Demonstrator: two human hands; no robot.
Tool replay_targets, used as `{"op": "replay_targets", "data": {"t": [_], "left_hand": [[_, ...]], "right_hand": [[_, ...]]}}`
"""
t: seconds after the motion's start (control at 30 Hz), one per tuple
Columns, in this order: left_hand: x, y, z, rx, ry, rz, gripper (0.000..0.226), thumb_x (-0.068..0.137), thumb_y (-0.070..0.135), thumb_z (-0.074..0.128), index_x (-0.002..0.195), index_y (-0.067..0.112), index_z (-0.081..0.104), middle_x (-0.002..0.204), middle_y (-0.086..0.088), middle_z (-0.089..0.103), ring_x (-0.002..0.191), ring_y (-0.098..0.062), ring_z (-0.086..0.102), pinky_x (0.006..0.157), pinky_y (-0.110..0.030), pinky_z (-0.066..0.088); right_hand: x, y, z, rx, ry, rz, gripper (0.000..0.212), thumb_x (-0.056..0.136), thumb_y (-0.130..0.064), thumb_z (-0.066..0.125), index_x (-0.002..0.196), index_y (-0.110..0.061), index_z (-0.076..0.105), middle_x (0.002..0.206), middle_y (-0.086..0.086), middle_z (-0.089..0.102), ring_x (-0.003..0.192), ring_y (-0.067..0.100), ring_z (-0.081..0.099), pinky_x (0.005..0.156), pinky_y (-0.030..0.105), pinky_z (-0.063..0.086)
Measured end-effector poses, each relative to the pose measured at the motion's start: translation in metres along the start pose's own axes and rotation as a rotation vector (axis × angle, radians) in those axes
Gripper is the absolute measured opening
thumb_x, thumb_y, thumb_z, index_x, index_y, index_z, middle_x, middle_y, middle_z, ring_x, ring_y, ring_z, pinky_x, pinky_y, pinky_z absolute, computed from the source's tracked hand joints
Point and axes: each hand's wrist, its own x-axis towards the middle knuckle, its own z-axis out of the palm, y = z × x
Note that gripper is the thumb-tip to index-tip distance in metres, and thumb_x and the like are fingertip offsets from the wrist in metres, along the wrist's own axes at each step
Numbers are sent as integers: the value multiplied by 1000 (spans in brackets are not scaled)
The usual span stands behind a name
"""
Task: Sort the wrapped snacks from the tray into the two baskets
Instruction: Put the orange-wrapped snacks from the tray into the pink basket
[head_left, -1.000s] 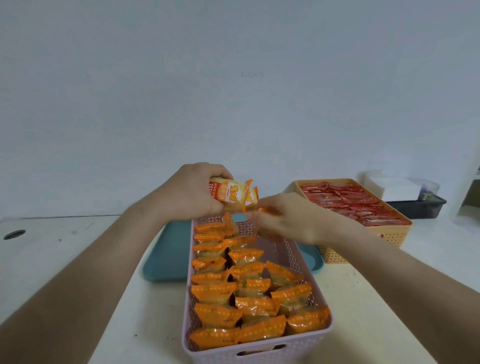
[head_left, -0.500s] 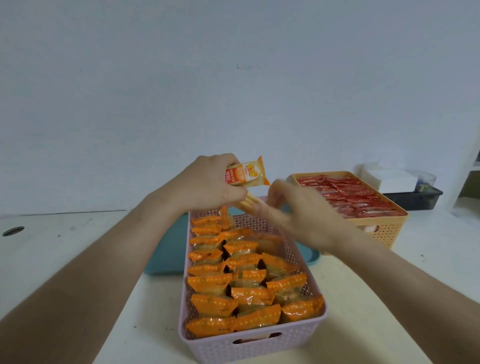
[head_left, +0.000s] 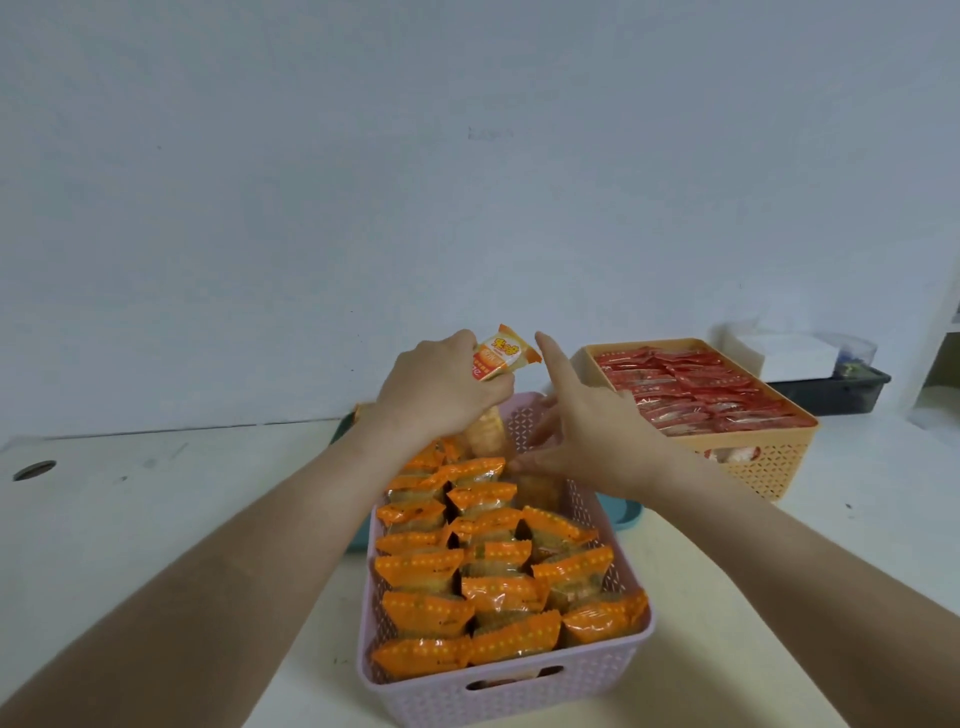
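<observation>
I judge the step in hand is putting one orange snack into the pink basket (head_left: 498, 696). The left hand (head_left: 441, 387) holds a snack packet (head_left: 501, 358) above the far end of this basket, fingers curled around it. The right hand (head_left: 587, 431) is low at the same far end, fingers straight and apart; whether it touches the packed rows I cannot tell. The orange basket (head_left: 769, 457) with red packets stands beyond the pink basket, to the right. Next, I think, a gap must be made in the last row, then the packet lowered upright into it.
</observation>
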Motion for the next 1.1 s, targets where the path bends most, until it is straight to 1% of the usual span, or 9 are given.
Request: {"op": "replay_targets", "data": {"t": [0.13, 0.27, 0.37, 0.43, 0.53, 0.73, 0.9, 1.0, 1.1], "left_hand": [[2, 11, 7, 85, 18, 39, 34, 90, 50, 55, 99, 19, 45, 82, 0, 54, 73, -20, 53, 58, -30, 36], [4, 27, 14, 78, -137, 41, 31, 89, 43, 59, 99, 14, 51, 92, -4, 60, 80, -23, 55, 63, -31, 39], [4, 29, 16, -127, -250, -66, 36, 87, 50, 59, 95, 15, 58, 82, 0, 62, 71, -17, 59, 58, -30, 40], [4, 27, 17, -244, -350, -105, 36, 85, 52, 60, 88, 17, 60, 73, 0, 63, 62, -16, 60, 57, -29, 43], [2, 24, 14, -289, -520, -66, 37, 85, 57, 59, 92, 21, 63, 76, 1, 64, 62, -14, 64, 63, -30, 49], [-2, 19, -4, -301, -728, 11, 51, 87, 54, 63, 127, 25, 51, 116, 5, 62, 104, -14, 61, 87, -33, 56], [-4, 13, 0, -340, -688, -11, 97, 73, 54, 77, 148, 31, 21, 137, 0, 51, 123, -22, 52, 107, -43, 43], [-9, 12, 5, -264, -687, 10, 103, 74, 49, 79, 151, 32, 12, 136, -6, 58, 117, -24, 59, 104, -45, 45], [-15, 19, 4, -126, -686, 82, 70, 86, 39, 71, 144, 18, 39, 127, -2, 64, 109, -18, 63, 99, -41, 49]], "right_hand": [[-14, -10, -10, -126, 70, -131, 103, 78, -55, 70, 150, -28, 2, 86, -8, 70, 93, 17, 63, 87, 35, 31], [-23, -7, -10, -41, -9, -128, 83, 82, -37, 73, 144, -32, 19, 92, -12, 72, 98, 17, 63, 88, 35, 35], [-23, 1, -16, 79, 142, -151, 67, 82, -41, 71, 137, -32, 36, 97, -11, 68, 96, 14, 61, 90, 39, 47], [-18, 7, -21, 38, 201, -146, 65, 84, -37, 69, 140, -34, 37, 114, -5, 58, 112, 17, 48, 97, 35, 42], [-6, 10, -25, 43, -61, -110, 78, 83, -34, 71, 147, -34, 28, 134, 0, 47, 120, 19, 44, 98, 32, 39], [2, 4, -21, -81, -67, -156, 53, 90, -27, 61, 138, -34, 40, 103, -11, 60, 83, 8, 54, 66, 21, 47], [5, 19, -41, -72, -32, -151, 27, 93, -37, 58, 109, -17, 67, 106, -7, 60, 104, 14, 50, 90, 31, 37], [7, 29, -46, 196, 129, -50, 32, 93, -40, 55, 97, -11, 67, 98, 4, 60, 98, 20, 53, 77, 31, 37], [6, 20, -47, 729, 174, 66, 23, 93, -32, 61, 107, -14, 65, 95, 9, 71, 86, 23, 68, 77, 32, 53]]}}
